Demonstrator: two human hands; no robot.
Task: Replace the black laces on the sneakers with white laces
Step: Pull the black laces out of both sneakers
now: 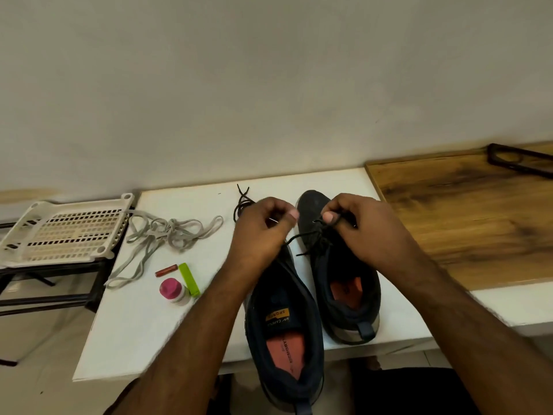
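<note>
Both sneakers (341,265) are lying lengthwise, toes pointing away. Right hand (363,232) and left hand (261,232), fingers curled, are pinching the black lace (302,236).

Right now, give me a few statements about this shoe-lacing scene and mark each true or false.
1. Both hands work at the right sneaker. True.
2. The white laces are threaded through a sneaker. False: they lie loose on the white table.
3. The right hand pinches a black lace. True.
4. The pink-capped bottle sits inside a sneaker. False: it stands on the table beside a green stick.
5. The left hand lies flat and open. False: its fingers are curled, pinching.
</note>
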